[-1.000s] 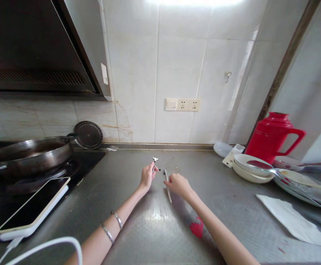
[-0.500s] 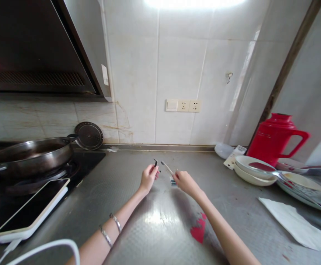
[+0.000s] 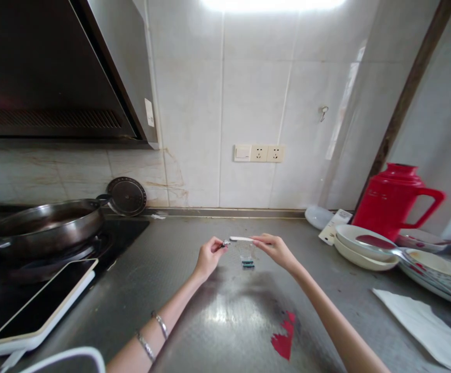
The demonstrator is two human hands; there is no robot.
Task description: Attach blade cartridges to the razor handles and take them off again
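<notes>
2 hands (image 3: 208, 256), fingers (image 3: 264, 239) inward, over the counter (image 3: 209, 331)

Two hands are counted: one left hand (image 3: 208, 259) and one right hand (image 3: 275, 247). One white stick (image 3: 241, 239) is held in the right fingers, one small dark piece (image 3: 224, 244) in the left. Two teal bars (image 3: 248, 263) are seen just below the stick. Two bracelets (image 3: 152, 335) are worn at seven o'clock. One phone (image 3: 44, 305) is found at eight, one round disc (image 3: 127, 196) at nine, one range hood (image 3: 46, 67) at ten. One switch (image 3: 243, 153), two sockets (image 3: 267, 153) and one hook (image 3: 323, 112) are mounted toward two. One red flask (image 3: 390, 202) is placed at three, two stacked bowls (image 3: 355, 257) between three and four, one napkin (image 3: 423, 326) at four, one red patch (image 3: 284, 339) at five.
</notes>
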